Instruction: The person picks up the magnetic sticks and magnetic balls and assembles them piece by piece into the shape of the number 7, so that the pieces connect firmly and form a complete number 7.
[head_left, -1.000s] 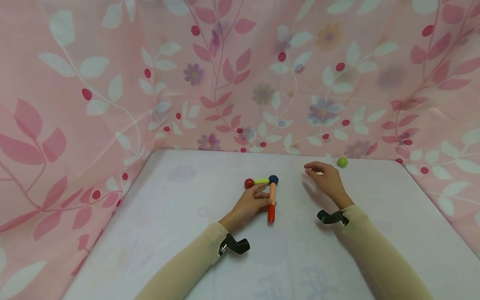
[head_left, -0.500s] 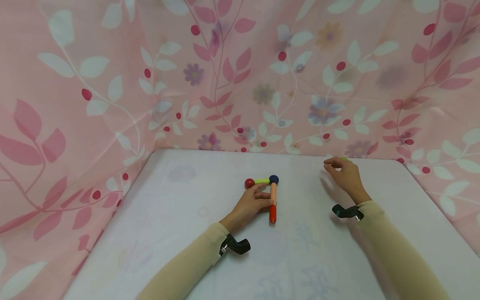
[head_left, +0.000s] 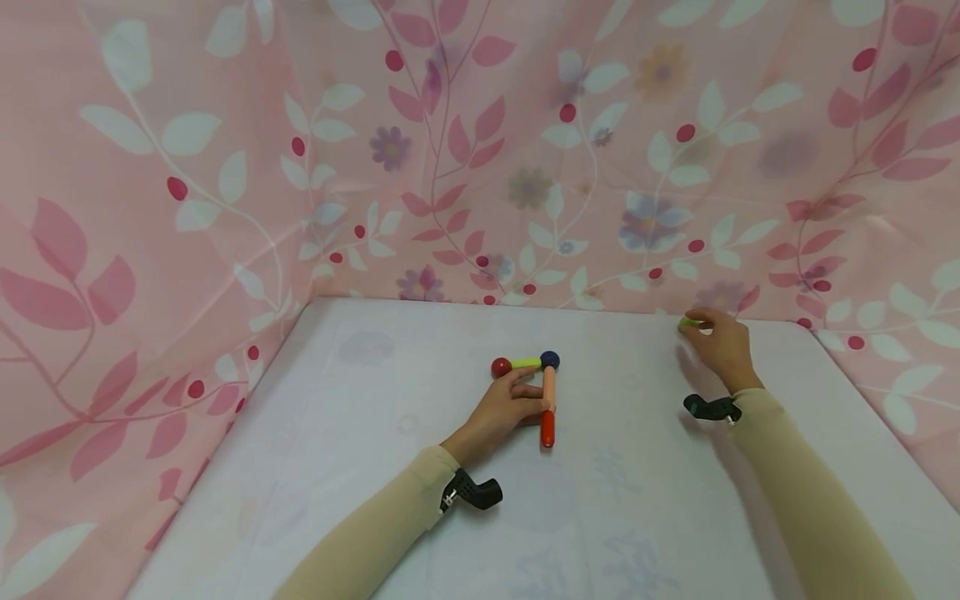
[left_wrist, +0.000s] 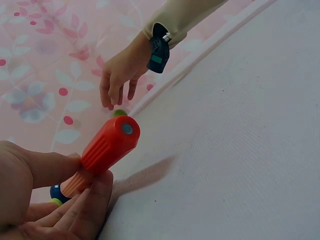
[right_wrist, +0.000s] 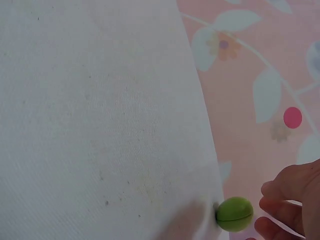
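Observation:
My left hand [head_left: 497, 417] pinches a joined set of magnetic building rods between thumb and fingers, where the red rod [left_wrist: 112, 143] meets the orange rod [head_left: 550, 385]. A grey metal disc shows in the red rod's end. The orange rod runs up to a dark blue ball [head_left: 550, 360], and a yellow-green rod [head_left: 525, 363] links that to a red ball [head_left: 501, 367]. Far right, my right hand [head_left: 723, 348] reaches to a green ball [right_wrist: 235, 214] near the table's back edge. Its bent fingertips are close beside the ball, with a small gap in the right wrist view.
The white-covered table [head_left: 390, 350] spreads around both hands. A pink floral curtain [head_left: 480, 167] hangs right behind its back edge and along the sides. Each wrist wears a black camera, one on the left [head_left: 476, 492] and one on the right [head_left: 708, 407].
My right hand has moved right and away from me, from left of the green ball to right at it. The left hand and the rods have stayed in place.

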